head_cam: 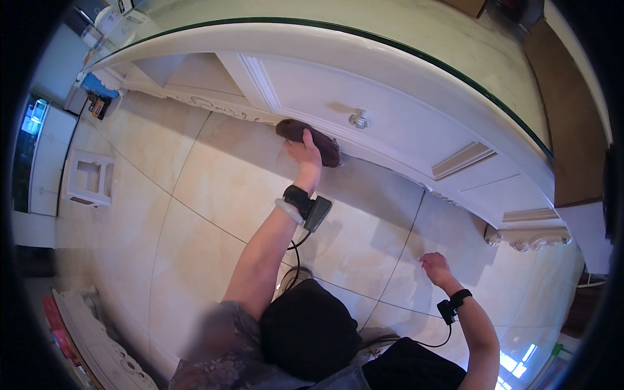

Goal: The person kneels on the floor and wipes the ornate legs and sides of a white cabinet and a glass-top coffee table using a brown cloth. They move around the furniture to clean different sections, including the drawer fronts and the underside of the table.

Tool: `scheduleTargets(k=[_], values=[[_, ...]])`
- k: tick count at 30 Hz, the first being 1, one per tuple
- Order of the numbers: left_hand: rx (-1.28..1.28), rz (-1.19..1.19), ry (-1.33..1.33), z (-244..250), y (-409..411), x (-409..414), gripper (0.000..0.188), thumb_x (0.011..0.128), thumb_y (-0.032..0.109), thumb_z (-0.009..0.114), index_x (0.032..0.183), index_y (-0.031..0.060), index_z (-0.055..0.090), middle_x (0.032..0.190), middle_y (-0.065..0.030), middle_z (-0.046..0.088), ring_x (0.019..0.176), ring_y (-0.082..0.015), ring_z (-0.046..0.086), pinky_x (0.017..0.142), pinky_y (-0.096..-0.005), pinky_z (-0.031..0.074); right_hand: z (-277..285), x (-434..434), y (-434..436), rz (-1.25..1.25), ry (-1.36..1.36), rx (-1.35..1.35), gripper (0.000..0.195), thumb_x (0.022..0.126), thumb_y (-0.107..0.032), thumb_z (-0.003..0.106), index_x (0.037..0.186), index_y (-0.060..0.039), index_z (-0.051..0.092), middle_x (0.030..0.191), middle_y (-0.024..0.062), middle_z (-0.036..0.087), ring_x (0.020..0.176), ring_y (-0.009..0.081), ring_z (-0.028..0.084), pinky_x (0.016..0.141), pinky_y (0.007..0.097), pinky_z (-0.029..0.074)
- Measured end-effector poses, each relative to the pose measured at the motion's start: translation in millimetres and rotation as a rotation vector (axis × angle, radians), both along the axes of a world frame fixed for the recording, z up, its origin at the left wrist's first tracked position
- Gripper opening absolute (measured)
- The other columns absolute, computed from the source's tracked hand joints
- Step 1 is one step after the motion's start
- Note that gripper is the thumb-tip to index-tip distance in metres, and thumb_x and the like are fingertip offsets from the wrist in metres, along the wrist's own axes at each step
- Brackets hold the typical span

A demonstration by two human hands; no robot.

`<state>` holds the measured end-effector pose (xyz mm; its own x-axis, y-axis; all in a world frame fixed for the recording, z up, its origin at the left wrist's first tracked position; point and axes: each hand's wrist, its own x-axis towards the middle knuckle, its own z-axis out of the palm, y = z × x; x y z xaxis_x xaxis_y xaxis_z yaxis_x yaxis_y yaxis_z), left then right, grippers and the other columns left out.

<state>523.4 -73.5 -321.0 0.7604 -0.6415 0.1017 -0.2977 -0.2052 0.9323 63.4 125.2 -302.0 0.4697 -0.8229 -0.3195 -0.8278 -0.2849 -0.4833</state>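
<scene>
My left hand (305, 155) is closed around a dark brown cloth (312, 141), which appears folded into a pad. The cloth lies against the lower edge of a white cabinet (312, 87), just above the floor. To the right of it, a clear faceted knob (358, 118) sticks out from the cabinet's front panel. Off to the right, my right hand (436, 268) hangs above the tiled floor with its fingers curled in. Nothing shows in that hand, and it touches no furniture.
A glass sheet (341, 29) tops the cabinet, and its carved foot (529, 239) juts out at right. On the floor at left stands a white plastic stool (90, 178). Carved white furniture (102, 341) fills the lower left. Cables run from both wrist devices.
</scene>
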Motion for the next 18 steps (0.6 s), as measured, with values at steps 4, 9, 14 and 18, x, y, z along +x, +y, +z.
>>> scheduleTargets(k=[4, 9, 14, 18], values=[[-0.269, 0.101, -0.247, 57, -26, 46, 0.062, 0.094, 0.035, 0.05, 0.14, -0.0038, 0.033, 0.136, -0.0309, 0.033, 0.125, -0.0456, 0.034, 0.108, -0.0517, 0.027, 0, -1, -2, -0.009, 0.024, -0.027, 0.015, 0.079, -0.007, 0.056, 0.089, -0.0067, 0.067, 0.086, 0.0116, 0.067, 0.087, 0.0337, 0.06, 0.081, 0.0431, 0.049], [-0.451, 0.264, -0.035, 50, -48, 91, 0.054, 0.099, 0.03, 0.043, 0.139, -0.0047, 0.033, 0.135, -0.0234, 0.044, 0.124, -0.0364, 0.042, 0.107, -0.0438, 0.032, -2, -6, -8, -0.015, 0.078, 0.022, 0.015, 0.079, -0.007, 0.056, 0.089, -0.0075, 0.067, 0.084, 0.0114, 0.067, 0.086, 0.0335, 0.06, 0.08, 0.0423, 0.049], [-0.281, 0.158, 0.561, 71, -15, -29, 0.059, 0.104, 0.042, 0.03, 0.134, -0.0073, 0.041, 0.136, -0.0176, 0.051, 0.118, -0.0279, 0.052, 0.103, -0.0361, 0.039, -8, -16, 5, -0.097, 0.062, 0.028, 0.015, 0.079, -0.005, 0.056, 0.088, -0.0074, 0.067, 0.084, 0.0116, 0.067, 0.086, 0.0334, 0.06, 0.08, 0.0422, 0.048], [0.032, -0.228, 0.578, 75, 43, -137, 0.061, 0.101, 0.036, 0.045, 0.142, -0.0079, 0.031, 0.144, -0.0242, 0.041, 0.132, -0.0331, 0.043, 0.11, -0.0375, 0.032, -8, -4, -1, -0.051, 0.095, 0.033, 0.014, 0.078, -0.004, 0.057, 0.088, -0.007, 0.067, 0.084, 0.0114, 0.067, 0.087, 0.0332, 0.059, 0.08, 0.0422, 0.048]])
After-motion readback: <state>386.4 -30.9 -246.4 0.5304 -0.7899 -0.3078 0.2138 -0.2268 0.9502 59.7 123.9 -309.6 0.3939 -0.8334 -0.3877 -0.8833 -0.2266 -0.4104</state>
